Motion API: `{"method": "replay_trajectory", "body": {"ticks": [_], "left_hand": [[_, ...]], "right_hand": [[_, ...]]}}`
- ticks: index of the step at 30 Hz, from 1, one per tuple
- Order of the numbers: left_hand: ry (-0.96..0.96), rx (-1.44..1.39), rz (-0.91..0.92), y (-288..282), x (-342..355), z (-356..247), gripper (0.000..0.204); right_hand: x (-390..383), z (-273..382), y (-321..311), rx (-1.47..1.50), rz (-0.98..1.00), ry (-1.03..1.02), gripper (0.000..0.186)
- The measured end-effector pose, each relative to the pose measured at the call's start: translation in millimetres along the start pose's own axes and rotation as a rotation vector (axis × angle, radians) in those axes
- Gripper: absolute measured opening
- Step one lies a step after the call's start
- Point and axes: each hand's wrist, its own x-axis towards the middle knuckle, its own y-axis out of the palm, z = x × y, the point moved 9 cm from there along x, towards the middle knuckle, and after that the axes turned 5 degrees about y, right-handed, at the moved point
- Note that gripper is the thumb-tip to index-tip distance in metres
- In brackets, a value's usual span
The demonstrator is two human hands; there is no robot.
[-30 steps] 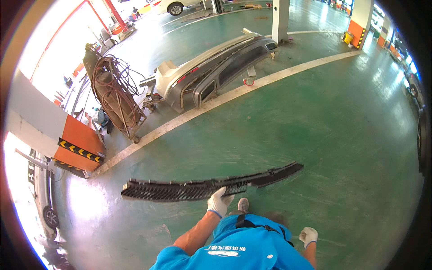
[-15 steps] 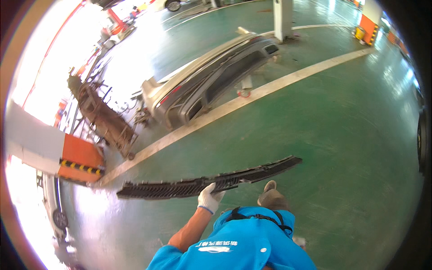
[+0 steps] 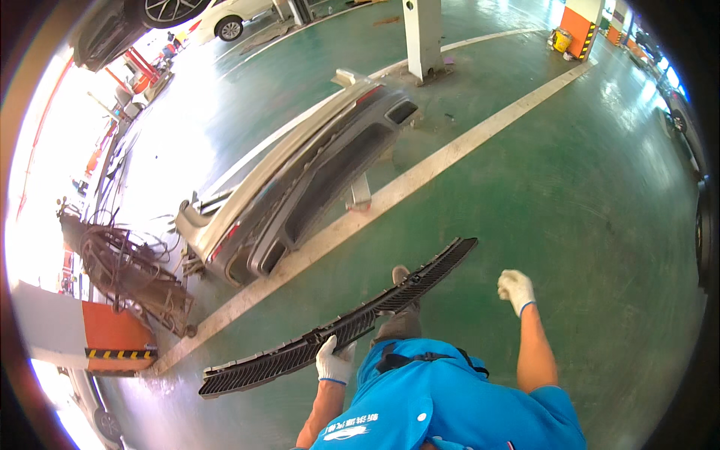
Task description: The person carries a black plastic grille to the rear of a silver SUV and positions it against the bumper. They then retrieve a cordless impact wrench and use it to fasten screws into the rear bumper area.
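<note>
A long, slightly curved black slatted plastic car grille [image 3: 274,362] hangs across the front of my body, tilted with its right end higher and farther away. My left hand [image 3: 334,363], in a white glove, grips its near edge around the middle. The palm and some fingers are hidden behind the glove's back. Out to the right, apart from the grille, is my right hand [image 3: 516,290], also white-gloved. Its fingers are curled in, and nothing shows in them.
A beige and grey car bumper [image 3: 300,180] rests on a support beyond a pale floor line [image 3: 450,154]. At left stand a rusty wheeled rack [image 3: 131,266] and an orange-and-white pillar base [image 3: 120,334]. A white pillar [image 3: 422,41] rises at the back.
My right hand has come into view on the right. The grille has turned so its left end is nearer and lower. The bumper and surroundings have shifted left and down in view.
</note>
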Motion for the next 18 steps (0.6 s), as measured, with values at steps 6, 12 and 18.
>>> {"method": "replay_trajectory", "body": {"ticks": [6,12,18], "left_hand": [[-0.115,-0.042,0.071,157,117,-12,0.022],[-0.063,0.147,0.117,266,173,-58,0.021],[-0.035,0.077,0.2,336,203,-71,0.022]], "right_hand": [[33,-27,32,0.01,-0.129,0.311,0.04],[52,-96,-17,0.223,-0.317,0.657,0.02],[174,-49,33,-0.202,0.004,0.371,0.023]]}}
